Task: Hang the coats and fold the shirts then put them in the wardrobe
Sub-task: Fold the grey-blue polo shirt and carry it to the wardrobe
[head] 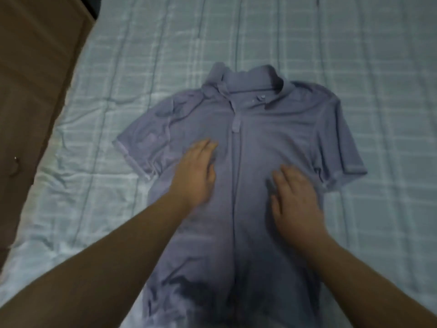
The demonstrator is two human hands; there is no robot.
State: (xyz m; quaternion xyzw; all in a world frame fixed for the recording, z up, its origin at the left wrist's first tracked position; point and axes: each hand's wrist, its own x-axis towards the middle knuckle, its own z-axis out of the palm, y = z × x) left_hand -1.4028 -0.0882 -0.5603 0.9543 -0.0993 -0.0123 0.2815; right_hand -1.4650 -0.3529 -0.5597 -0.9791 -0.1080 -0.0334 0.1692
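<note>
Checked bedsheet [354, 55] under flat shirt [248, 129], both palms down.

Your left hand [195, 172] lies flat, palm down, fingers together and pointing away from you. Your right hand [295, 202] does the same, fingers slightly spread. Both bare forearms reach forward, converging slightly.

This is a bedroom in a home. Most of the view is filled by a bed [354, 67] spread with a pale blue-green checked sheet, wrinkled near its left edge. A short-sleeved, collared lilac shirt [248, 129] lies laid out flat on it. Along the left runs a brown floor [35, 79], dim under weak indoor light, as in a lived-in private room.
</note>
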